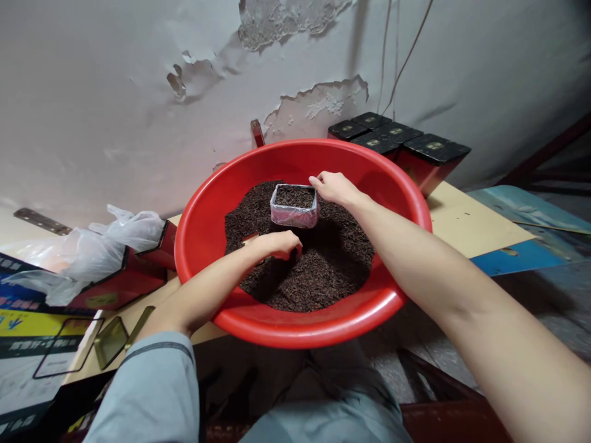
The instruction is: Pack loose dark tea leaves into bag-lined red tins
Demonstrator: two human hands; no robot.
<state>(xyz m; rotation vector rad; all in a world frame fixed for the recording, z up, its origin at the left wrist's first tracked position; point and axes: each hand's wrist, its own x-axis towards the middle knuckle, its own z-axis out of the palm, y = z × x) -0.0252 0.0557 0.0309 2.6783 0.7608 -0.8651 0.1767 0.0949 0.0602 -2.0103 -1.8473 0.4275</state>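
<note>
A wide red plastic basin (pixel 295 332) holds a heap of dark, dry loose tea leaves (pixel 323 277). Over the far part of the heap is a small rectangular tin (pixel 295 216) with a clear plastic bag lining it, filled with the same leaves almost to the rim. My right hand (pixel 335 186) grips the tin's right rim, thumb and fingers closed at its corner. Nearer to me, my left hand (pixel 285 243) is low over the leaves with its fingers curled down; what they hold, if anything, is hidden. A pale, reddish-edged object (pixel 250 238) shows partly behind my left wrist.
Several red tins with black lids (pixel 434 147) stand behind the basin at right. At left are red tins (pixel 124 280) topped with clear plastic bags (pixel 92 246). Loose gold-coloured lids (pixel 111 341) and a black frame (pixel 69 347) lie near the front left. A peeling wall rises behind.
</note>
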